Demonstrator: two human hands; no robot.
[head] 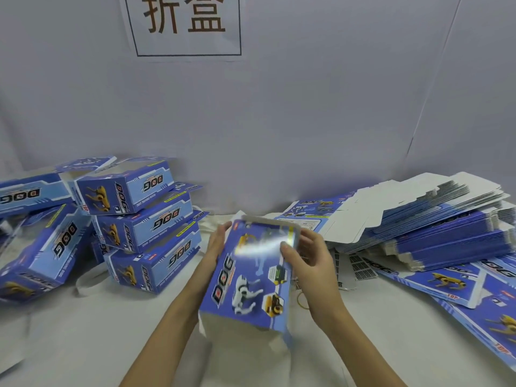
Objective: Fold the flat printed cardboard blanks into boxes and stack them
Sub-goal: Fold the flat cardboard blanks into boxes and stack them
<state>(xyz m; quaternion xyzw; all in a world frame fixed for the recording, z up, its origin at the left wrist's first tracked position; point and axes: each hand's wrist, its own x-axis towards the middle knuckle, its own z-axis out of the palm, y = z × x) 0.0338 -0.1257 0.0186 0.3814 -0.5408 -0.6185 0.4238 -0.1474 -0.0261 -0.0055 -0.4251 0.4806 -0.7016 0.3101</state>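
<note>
Nearest us, we hold the half-formed blue printed cardboard box above the white tabletop, between both hands. Our left hand lies along its left side, fingers straight and pressed flat to the panel. Our right hand grips the far right corner, thumb curled over the printed face. The near end looks open and unsupported; we judge it could spring flat or crease if either hand slips. Farther right lies the pile of flat blue printed blanks; far left, the stack of folded blue boxes leans unevenly and may topple when another is added.
</note>
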